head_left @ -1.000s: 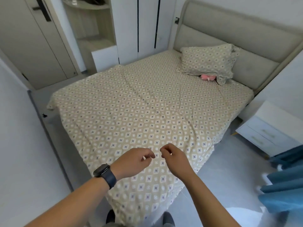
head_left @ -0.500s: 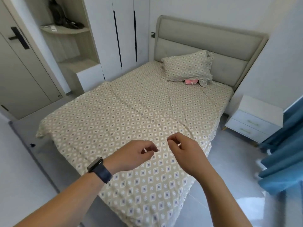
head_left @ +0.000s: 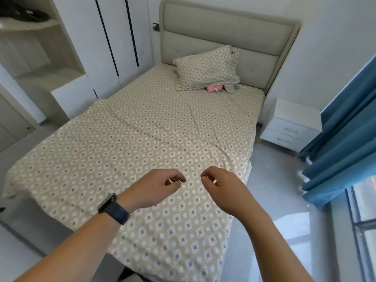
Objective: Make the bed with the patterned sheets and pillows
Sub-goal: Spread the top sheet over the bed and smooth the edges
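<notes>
A pink object (head_left: 213, 88) lies mostly hidden under the pillow (head_left: 207, 70) — its identity unclear.

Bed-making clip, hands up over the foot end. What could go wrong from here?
1. The patterned sheet has creases mid-bed; they may remain unless smoothed.
2. A pink item peeks from under the pillow, so the pillow may sit unevenly.
3. Left hand and right hand hover with loosely curled fingers, no grip on fabric.
</notes>
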A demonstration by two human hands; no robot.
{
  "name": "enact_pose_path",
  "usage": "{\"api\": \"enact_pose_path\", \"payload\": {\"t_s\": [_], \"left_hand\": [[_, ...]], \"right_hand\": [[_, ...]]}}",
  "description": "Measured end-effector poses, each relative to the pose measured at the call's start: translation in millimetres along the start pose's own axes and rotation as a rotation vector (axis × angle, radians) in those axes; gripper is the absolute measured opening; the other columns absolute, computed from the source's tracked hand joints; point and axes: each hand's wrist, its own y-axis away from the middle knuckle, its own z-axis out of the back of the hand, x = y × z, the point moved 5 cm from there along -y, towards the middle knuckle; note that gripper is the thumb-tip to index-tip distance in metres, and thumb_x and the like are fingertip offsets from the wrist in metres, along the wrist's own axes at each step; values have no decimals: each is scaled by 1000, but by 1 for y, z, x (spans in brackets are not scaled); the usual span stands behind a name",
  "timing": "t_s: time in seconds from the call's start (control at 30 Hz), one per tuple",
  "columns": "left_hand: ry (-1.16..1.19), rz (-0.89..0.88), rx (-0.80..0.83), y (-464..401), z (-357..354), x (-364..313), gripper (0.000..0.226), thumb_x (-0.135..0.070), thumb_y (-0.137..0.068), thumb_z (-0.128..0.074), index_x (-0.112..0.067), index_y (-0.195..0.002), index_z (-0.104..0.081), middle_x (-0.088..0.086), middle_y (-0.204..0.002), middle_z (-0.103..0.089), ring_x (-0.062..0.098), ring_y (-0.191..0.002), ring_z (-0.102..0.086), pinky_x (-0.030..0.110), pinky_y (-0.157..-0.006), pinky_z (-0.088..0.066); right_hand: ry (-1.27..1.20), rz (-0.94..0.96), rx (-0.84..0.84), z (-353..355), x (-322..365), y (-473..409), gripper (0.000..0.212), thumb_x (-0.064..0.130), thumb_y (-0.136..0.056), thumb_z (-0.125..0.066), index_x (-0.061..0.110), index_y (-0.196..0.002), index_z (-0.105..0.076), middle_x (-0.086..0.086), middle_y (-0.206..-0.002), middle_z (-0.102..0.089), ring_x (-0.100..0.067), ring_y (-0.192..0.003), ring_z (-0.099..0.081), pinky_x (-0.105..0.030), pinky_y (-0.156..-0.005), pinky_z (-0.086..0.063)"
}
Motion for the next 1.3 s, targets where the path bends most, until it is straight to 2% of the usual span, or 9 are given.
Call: {"api": "enact_pose_path", "payload": {"t_s": [0.07, 0.13, 0.3, 0.63, 0.8, 0.9, 1.0, 1.07, 1.3], "left_hand": [[-30, -55, 34, -11, 25, 8, 17, -34, -101, -56, -41, -109, -69, -24, -96, -67, -3, -76, -60, 16, -69, -46], [-46, -101, 55, -19, 70, 27, 16, -35, -100, -56, -42, -108, -69, -23, -96, -67, 0, -80, -61, 21, -73, -50], [-47, -53, 52, -26, 163, 83, 17, -32, -100, -56, -43, -102, -70, -20, -93, -67, 7, -68, -58, 28, -64, -52], [-18, -20, 91, -13, 187, 132, 17, -33, -101, -55, -43, -103, -69, -28, -92, -66, 1, -64, -55, 25, -64, -49], [-107, -110, 105, -10, 208, 103, 17, -38, -100, -55, -42, -110, -68, -24, -99, -67, -2, -88, -62, 23, -81, -52], [-132, -127, -1, -13, 252, 111, 16, -35, -100, -55, -40, -108, -69, -23, -96, -67, 0, -87, -62, 27, -81, -53], [3, -99, -133, -15, 302, 145, 16, -31, -101, -57, -38, -105, -70, -18, -92, -68, 3, -67, -59, 27, -66, -51], [18, -88, -112, -18, 320, 174, 16, -31, -101, -56, -39, -105, -70, -18, -91, -68, 5, -62, -56, 27, -61, -49], [-132, -87, 60, -29, 406, 293, 17, -40, -100, -54, -44, -110, -67, -26, -101, -66, 0, -90, -63, 28, -81, -55]], "right_hand": [[-5, -32, -43, -12, 14, -15, 17, 42, -101, -47, 37, -109, -62, 20, -99, -64, -1, -76, -59, -32, -77, -54], [-38, -46, -64, -33, 49, -37, 16, 43, -101, -48, 39, -107, -62, 21, -97, -64, 1, -71, -57, -29, -74, -53], [-72, -104, -95, -73, 108, -66, 16, 46, -101, -46, 42, -109, -60, 26, -99, -62, 1, -77, -59, -24, -75, -51], [-66, -131, -154, -77, 143, -81, 15, 45, -102, -49, 43, -108, -62, 28, -98, -63, 8, -88, -58, -22, -78, -52], [-73, -61, -95, -107, 190, -136, 17, 42, -101, -47, 39, -107, -63, 22, -98, -65, 1, -81, -60, -31, -77, -54], [-83, -45, -148, -123, 222, -157, 18, 43, -102, -45, 37, -103, -62, 20, -96, -65, 1, -83, -60, -31, -75, -53], [-114, -77, -201, -136, 244, -177, 17, 43, -101, -48, 37, -94, -62, 21, -86, -66, 0, -76, -62, -31, -71, -55], [-121, -125, -212, -147, 253, -193, 17, 41, -100, -49, 38, -91, -62, 20, -83, -66, -2, -71, -62, -33, -69, -56], [-139, -213, -228, -227, 340, -265, 8, 44, -97, -56, 41, -97, -63, 20, -88, -66, -2, -70, -62, -31, -67, -56]]}}
